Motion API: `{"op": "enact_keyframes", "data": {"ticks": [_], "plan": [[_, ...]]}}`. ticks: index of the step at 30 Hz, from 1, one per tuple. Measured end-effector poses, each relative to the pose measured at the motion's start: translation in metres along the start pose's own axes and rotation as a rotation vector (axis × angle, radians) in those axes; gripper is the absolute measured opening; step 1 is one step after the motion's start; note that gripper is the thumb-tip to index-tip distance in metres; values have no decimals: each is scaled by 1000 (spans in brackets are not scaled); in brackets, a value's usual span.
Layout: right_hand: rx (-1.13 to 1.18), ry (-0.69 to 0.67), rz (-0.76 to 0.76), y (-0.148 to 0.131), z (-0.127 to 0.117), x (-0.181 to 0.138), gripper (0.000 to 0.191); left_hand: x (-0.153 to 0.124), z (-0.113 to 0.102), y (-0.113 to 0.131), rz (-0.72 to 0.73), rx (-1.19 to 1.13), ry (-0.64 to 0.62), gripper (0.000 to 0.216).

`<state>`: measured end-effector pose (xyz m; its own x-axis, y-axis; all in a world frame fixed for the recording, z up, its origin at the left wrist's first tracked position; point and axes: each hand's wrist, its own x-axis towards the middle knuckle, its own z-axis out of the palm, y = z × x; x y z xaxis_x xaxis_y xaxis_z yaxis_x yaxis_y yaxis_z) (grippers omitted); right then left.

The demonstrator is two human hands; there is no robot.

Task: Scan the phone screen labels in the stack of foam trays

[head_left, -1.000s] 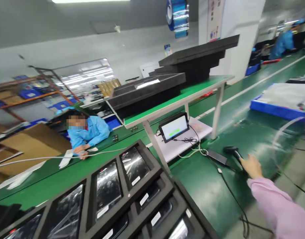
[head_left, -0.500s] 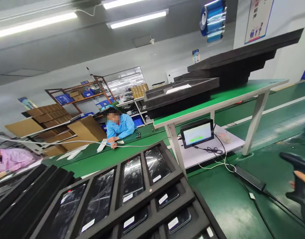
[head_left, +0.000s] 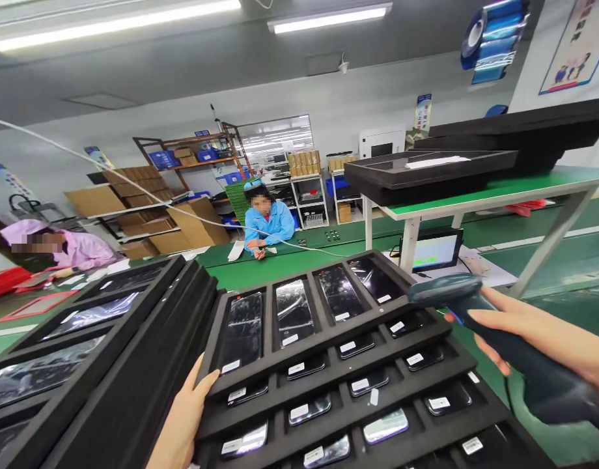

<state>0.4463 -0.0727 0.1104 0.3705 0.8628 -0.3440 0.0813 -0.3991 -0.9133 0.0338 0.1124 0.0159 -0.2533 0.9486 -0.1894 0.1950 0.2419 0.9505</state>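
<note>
Stepped trays, one hand on the corner, scanner hanging over the far right end
My right hand is wrapped round a smooth, curved dark scanner; my left hand touches the near left corner of the top foam tray, and I can't tell whether it's gripping or just resting. Tugging that corner could slide the staggered stack, I reckon, and a low scanner swing might scuff the glossy, film-creased phones sunk in matte black rectangular slots.

bare left grip, bare right grip, slender fingers
</note>
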Motion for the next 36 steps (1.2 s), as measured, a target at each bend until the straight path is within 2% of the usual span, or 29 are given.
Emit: {"op": "enact_keyframes", "data": {"ticks": [3,5,8,13,16,22,25,30,36], "plan": [[-19,5,-41,-22,29,5,43,-1,1,2,-115,-44,-30,63],[-17,19,-54,-31,36,9,43,-1,1,2,-88,-44,-30,59],[-7,30,-65,-36,38,15,40,1,0,0,-57,-33,-32,54],[-61,-21,-45,-36,38,22,41,4,0,-5,-67,-32,-39,65],[-89,-22,-39,-35,38,21,36,3,-1,-5,-71,-57,-59,61],[-141,-26,-25,-40,44,10,38,2,1,-3,-108,-105,-77,59],[-135,-30,-24,-45,60,2,36,2,1,-5,-100,-115,-96,55],[-132,-146,13,-50,98,-4,31,5,-1,-12,-40,-134,-122,51],[-62,-101,-29,-49,121,3,33,8,-3,-16,-4,-117,-167,56]]}}
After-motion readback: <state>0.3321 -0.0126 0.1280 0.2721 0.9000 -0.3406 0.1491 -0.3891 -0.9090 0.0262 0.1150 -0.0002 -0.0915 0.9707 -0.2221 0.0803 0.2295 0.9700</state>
